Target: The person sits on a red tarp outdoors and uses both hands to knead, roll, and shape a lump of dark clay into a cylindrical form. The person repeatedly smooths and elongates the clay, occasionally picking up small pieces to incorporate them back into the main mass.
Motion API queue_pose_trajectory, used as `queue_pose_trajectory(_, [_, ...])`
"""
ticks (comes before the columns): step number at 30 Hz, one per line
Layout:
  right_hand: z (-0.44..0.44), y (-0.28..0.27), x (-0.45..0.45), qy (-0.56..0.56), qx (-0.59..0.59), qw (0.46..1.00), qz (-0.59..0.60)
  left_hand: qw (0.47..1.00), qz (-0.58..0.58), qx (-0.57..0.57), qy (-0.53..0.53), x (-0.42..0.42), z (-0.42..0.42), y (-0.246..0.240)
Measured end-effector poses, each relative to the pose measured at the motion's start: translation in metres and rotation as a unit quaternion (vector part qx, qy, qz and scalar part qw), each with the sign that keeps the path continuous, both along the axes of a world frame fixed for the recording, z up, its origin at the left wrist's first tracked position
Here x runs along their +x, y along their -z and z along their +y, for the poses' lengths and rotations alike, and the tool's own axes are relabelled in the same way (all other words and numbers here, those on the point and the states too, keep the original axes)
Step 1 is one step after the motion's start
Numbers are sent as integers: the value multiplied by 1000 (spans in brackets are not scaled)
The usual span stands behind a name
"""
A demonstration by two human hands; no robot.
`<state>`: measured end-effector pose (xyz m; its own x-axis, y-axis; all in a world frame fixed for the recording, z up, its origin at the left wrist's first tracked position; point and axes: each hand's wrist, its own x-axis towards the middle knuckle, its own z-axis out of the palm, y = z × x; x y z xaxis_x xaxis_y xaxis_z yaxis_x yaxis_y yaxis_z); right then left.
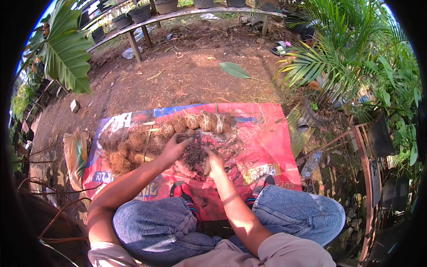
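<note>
My left hand [176, 147] reaches to the near side of a row of coconut-fibre balls, thumb and fingers apart, with nothing seen in it. My right hand [214, 161] is at the right side of a dark soil heap [194, 154], its fingers curled; whether soil is inside is hidden. Several fibre balls bound with pale string stand along the far side, among them a middle ball [192, 121] and a right-hand ball [219, 123], some with short green stems. Left of my left hand lies loose brown coconut fibre [121, 157]. All this rests on a red printed plastic sheet [272, 140].
Loose pale string [257, 121] lies on the sheet's right. A plastic bag [76, 155] sits beyond its left edge, a clear bottle [311, 164] beyond its right. A phone [375, 183] leans by a frame at right. Potted plants stand on a wooden bench [186, 13].
</note>
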<state>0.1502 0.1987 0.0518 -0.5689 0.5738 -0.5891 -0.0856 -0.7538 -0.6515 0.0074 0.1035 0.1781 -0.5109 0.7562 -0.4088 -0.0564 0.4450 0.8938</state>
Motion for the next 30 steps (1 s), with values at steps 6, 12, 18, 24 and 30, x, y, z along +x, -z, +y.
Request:
queue_pose_trajectory(6, [-2,-37,-10,-51,99,993,43,987,-160,22,13,14,-8,13])
queue_pose_trajectory(12, [5,-70,-14,-113,297,947,-36,996,-76,-15,45,1,-2,14])
queue_pose_trajectory(18, [6,-53,-12,-49,153,985,67,980,-191,63,11,11,-1,11])
queue_pose_trajectory(24, [0,-24,-3,-56,-165,940,293,998,41,22,40,18,12,16])
queue_pose_trajectory(30, [4,-10,2,3,-78,991,105,998,-15,3,54,3,7,17])
